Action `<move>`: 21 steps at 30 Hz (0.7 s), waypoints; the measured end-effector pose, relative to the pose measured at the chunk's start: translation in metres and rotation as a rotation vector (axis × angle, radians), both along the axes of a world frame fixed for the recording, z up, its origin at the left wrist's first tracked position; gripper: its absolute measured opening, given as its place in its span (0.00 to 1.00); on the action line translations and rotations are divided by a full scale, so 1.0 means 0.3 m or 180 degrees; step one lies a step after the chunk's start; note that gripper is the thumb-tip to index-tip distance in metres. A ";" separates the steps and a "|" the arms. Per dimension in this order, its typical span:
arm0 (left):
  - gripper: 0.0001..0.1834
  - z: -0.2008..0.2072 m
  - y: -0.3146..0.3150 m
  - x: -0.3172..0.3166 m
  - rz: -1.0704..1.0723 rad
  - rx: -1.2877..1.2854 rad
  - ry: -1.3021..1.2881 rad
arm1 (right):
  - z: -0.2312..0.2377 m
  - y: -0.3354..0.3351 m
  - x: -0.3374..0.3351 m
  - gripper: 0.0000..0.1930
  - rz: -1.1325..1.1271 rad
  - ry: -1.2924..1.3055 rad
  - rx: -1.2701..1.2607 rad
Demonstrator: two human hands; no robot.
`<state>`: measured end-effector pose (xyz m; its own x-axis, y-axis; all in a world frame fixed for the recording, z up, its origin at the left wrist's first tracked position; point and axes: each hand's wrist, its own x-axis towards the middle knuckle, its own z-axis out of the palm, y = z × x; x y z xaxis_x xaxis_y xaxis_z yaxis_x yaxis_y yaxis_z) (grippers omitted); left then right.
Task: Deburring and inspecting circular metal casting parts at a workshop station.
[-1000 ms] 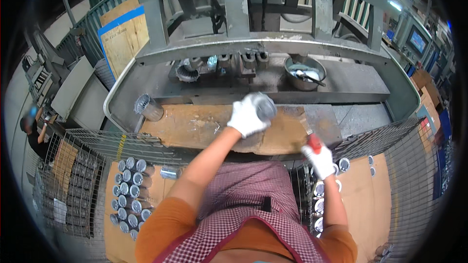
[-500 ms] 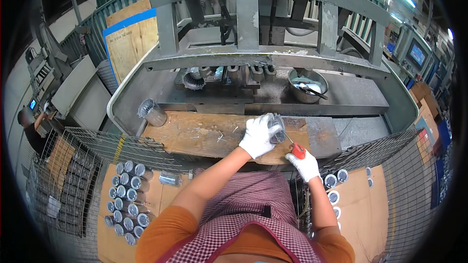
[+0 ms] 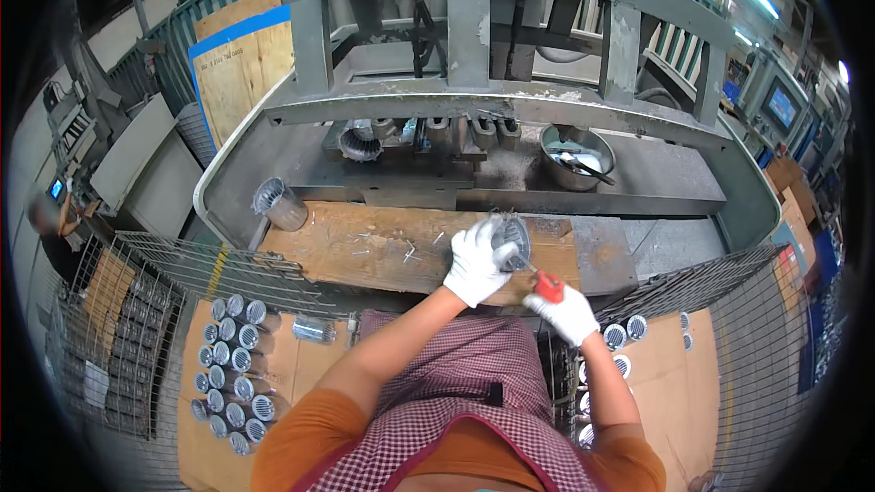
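Observation:
My left hand (image 3: 478, 264), in a white glove, is closed round a grey metal cylinder with a ribbed inside (image 3: 514, 239) over the wooden board (image 3: 365, 251). My right hand (image 3: 567, 312), also gloved, grips the red handle of a screwdriver-like tool (image 3: 548, 287). Its thin shaft points up and left to the cylinder's open end; whether the tip touches the ribs is too small to tell. A similar finned cylinder (image 3: 281, 205) stands tilted at the board's left end. Thin metal slivers (image 3: 410, 251) lie scattered on the wood.
Rows of finished-looking cylinders (image 3: 239, 360) stand on cardboard at the left, with one lying down (image 3: 314, 329). More stand at the right (image 3: 615, 337). Behind the board are a machine bed with a ribbed part (image 3: 361, 145) and a metal bowl (image 3: 578, 159). Wire mesh baskets (image 3: 702, 287) flank me.
The cylinder has turned so its ribbed opening faces me more. My right hand and the red-handled tool have shifted slightly left. The whole view has shifted a little.

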<state>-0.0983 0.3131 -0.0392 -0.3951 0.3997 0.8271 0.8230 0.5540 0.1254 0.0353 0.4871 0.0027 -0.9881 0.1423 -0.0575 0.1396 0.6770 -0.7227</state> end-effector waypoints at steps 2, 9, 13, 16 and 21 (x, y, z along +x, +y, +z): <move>0.26 0.013 0.011 -0.006 0.0038 0.0040 -0.0002 | -0.006 -0.001 0.009 0.28 0.0054 0.0090 -0.0080; 0.29 -0.001 0.013 -0.008 0.0001 0.0148 0.0002 | 0.049 0.002 -0.022 0.32 -0.0205 -0.0496 0.0471; 0.30 -0.002 0.008 -0.006 0.0027 0.0121 -0.0014 | 0.037 0.034 -0.015 0.33 -0.0124 -0.0550 0.0405; 0.27 0.011 0.011 0.001 -0.0065 0.0077 0.0038 | 0.053 0.036 -0.011 0.32 0.0176 -0.0560 -0.0227; 0.26 0.023 0.002 0.006 0.0048 0.0125 -0.0073 | -0.028 0.043 -0.005 0.32 0.0137 -0.0180 -0.0393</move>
<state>-0.0965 0.3139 -0.0321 -0.4198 0.3610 0.8327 0.8113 0.5605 0.1661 0.0338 0.5000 -0.0056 -0.9879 0.0884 -0.1276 0.1551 0.5895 -0.7927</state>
